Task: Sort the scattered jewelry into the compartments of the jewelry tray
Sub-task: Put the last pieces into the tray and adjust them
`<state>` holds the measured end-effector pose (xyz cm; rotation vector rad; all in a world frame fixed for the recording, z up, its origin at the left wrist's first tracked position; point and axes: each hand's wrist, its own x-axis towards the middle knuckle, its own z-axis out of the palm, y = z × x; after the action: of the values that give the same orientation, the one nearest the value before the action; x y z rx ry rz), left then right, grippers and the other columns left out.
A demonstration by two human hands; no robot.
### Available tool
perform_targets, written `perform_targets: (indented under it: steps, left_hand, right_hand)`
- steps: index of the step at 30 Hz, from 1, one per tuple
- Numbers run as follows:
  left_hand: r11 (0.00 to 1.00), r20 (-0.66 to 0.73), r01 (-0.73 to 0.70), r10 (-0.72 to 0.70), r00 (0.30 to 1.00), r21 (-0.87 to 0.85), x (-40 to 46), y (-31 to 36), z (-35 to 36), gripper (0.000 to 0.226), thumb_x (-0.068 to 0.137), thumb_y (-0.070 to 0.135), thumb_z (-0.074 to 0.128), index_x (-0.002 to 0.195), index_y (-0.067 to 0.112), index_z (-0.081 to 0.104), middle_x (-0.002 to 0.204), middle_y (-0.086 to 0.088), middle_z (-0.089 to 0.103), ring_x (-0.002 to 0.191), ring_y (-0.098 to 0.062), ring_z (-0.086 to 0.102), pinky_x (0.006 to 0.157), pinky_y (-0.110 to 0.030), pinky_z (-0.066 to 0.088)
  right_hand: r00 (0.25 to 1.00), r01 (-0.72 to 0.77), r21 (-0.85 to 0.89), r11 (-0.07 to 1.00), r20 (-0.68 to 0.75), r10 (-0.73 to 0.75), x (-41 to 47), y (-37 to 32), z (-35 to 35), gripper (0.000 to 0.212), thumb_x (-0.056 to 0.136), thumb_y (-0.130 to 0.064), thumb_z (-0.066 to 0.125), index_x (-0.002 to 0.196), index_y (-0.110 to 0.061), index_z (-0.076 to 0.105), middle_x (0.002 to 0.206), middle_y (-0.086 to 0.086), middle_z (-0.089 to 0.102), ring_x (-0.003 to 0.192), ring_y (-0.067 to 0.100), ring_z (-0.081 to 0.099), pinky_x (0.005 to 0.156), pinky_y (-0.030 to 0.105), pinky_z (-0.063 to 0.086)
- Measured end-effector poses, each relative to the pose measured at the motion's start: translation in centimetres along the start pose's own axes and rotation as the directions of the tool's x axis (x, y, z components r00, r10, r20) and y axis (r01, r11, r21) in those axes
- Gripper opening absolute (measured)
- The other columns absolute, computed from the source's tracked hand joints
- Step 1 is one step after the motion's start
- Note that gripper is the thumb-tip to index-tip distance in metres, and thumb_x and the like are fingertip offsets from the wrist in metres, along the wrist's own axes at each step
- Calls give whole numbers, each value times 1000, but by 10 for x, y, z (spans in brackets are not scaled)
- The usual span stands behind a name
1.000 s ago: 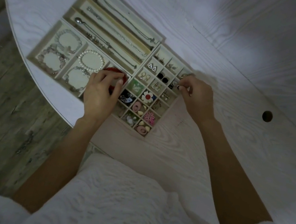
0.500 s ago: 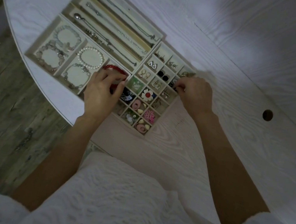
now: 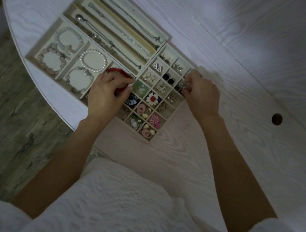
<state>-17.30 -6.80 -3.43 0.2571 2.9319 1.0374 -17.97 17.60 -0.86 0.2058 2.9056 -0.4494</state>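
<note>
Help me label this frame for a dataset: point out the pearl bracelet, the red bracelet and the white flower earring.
pearl bracelet (image 3: 104, 63): head view, on the beads of its right arc.
red bracelet (image 3: 115, 70): head view, on the beads above the left hand.
white flower earring (image 3: 153, 98): head view, on its red centre.

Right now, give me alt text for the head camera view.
Two hands work over a nearly full jewelry tray on a white table: the left hand holds a red bracelet, and the right hand pinches a small silvery piece above the earring compartments.

Left hand (image 3: 105, 96) grips red bracelet (image 3: 118, 72); right hand (image 3: 201, 95) pinches something small over tray (image 3: 46, 38)
</note>
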Motion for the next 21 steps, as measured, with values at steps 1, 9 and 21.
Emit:
perform_targets:
  steps: [1, 9, 21]
  left_hand:
    - [1000, 3, -7, 7, 1000, 1, 0, 0, 0, 20, 89, 26, 66, 105, 18, 71, 104, -4, 67, 98, -24, 57, 84, -28, 39]
    - [1000, 16, -26, 26, 1000, 10, 2, -3, 3, 20, 88, 24, 66, 106, 18, 71, 104, -4, 68, 96, -25, 59, 85, -33, 42]
    - [1000, -9, -24, 24, 1000, 2, 2, -4, 4, 19, 90, 25, 63, 106, 16, 71, 105, -3, 68, 96, -24, 59, 85, -35, 44]
  right_hand:
    - [1000, 1, -8, 1000, 1, -1, 0, 0, 0, 14, 87, -11, 60, 100, -15, 56, 91, 5, 69, 79, 23, 63, 62, 26, 42]
    - [1000, -10, 14, 1000, 21, 10, 2, 1, 0, 17, 85, -9, 62, 100, -15, 56, 91, 5, 70, 80, 23, 65, 69, 33, 52]
    - [996, -31, 188, 982, -75, 46, -12, 5, -3, 19, 89, -15, 62, 108, -10, 59, 93, 7, 71, 83, 21, 66, 72, 34, 52]
